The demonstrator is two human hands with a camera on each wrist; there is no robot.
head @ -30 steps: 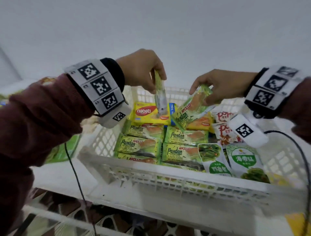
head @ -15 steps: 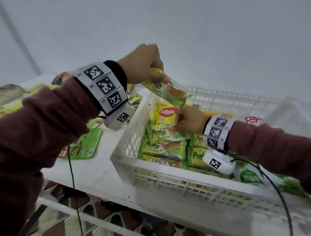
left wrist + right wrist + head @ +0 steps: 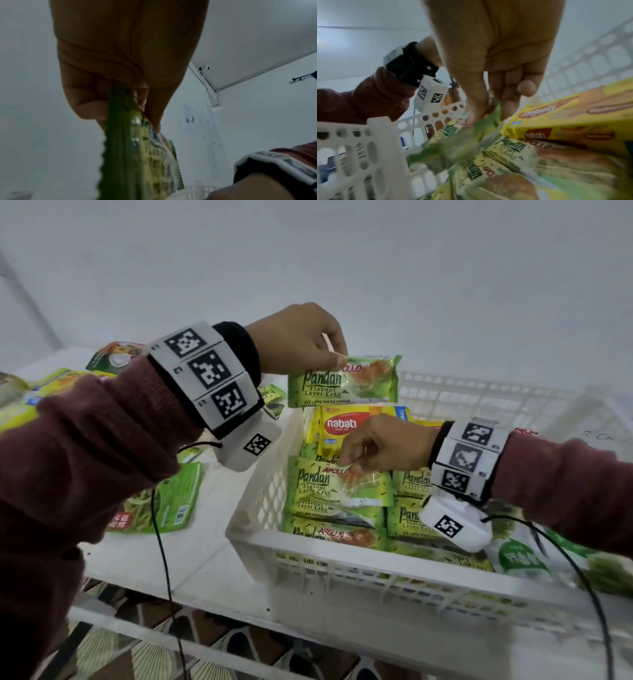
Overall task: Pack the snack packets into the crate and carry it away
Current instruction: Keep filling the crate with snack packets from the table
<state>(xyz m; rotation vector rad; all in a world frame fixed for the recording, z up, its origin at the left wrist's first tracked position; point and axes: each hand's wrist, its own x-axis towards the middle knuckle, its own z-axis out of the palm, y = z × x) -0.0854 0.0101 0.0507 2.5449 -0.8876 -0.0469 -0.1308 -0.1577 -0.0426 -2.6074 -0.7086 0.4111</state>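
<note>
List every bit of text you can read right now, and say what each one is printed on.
"Pandan Flavour Layer Cake", "APOLLO": green packet held by the left hand.
"Pandan", "APOLLO": packet pinched by the right hand in the crate.
"nabati WAFER": yellow pack.
Small print, barcode pouch: unreadable.

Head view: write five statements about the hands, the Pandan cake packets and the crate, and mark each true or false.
1. The left hand pinches a Pandan layer cake packet by its top edge above the white crate. True.
2. The right hand is outside the crate. False: it reaches inside, gripping a Pandan packet on the stack.
3. A yellow Nabati wafer pack lies in the crate. True.
4. The crate holds nothing. False: packets fill it.
5. Green packets lie on the table left of the crate. True.
</note>
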